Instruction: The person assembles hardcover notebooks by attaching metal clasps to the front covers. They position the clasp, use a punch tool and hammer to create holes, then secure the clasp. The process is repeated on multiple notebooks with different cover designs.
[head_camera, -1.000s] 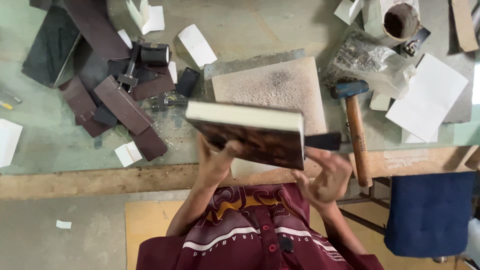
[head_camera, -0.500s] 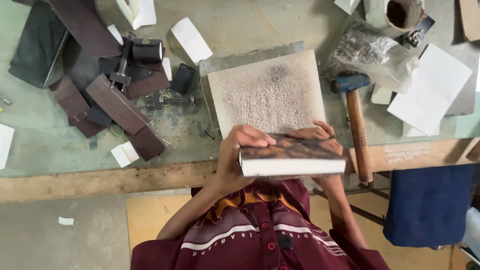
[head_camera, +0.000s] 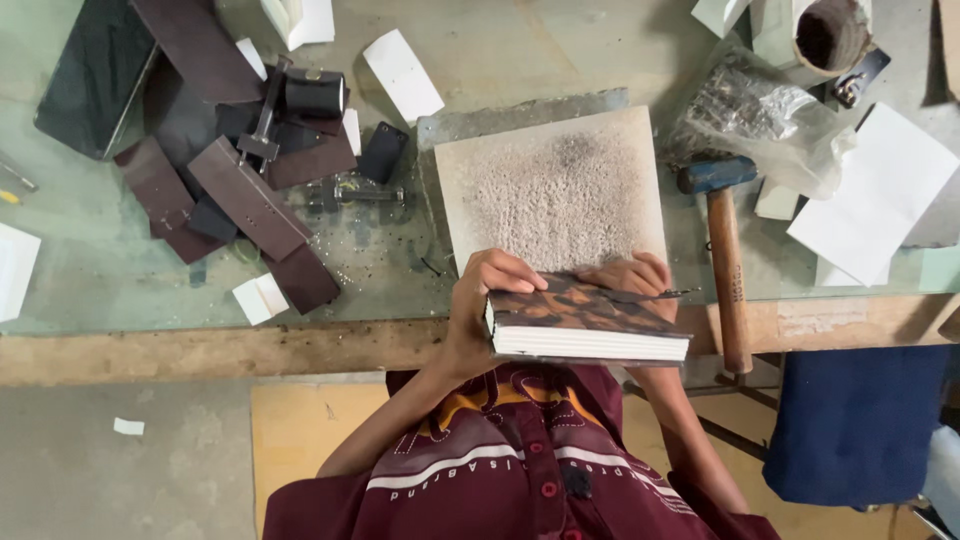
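both hands hold one thick book (head_camera: 585, 322) at the near edge of the table. left hand (head_camera: 480, 300) wraps around the book's left end, thumb on top of the cover. right hand (head_camera: 630, 275) lies on the far side of the cover with curled fingers, and something thin and dark pokes out beside it; i cannot tell what it is. the book has a brown and black blotchy cover and a fat stack of white pages facing the camera.

a second ago the book was up in the air, over the table, with its dark cover tipped toward the camera. now it is lower and closer to the body, lying almost flat, and the page edges show instead.

just behind the book lies a square gray slab (head_camera: 555, 190), rough and pitted in the middle. a hammer (head_camera: 725, 250) with a blue head and long wooden handle lies just to its right. a crinkly clear plastic bag (head_camera: 765, 110) sits behind the hammer. to the left are flat dark brown leather strips (head_camera: 245, 195) in a messy pile, and white paper scraps (head_camera: 402, 75) are spread about. the table (head_camera: 100, 280) top is pale green and worn, with a wooden front edge.
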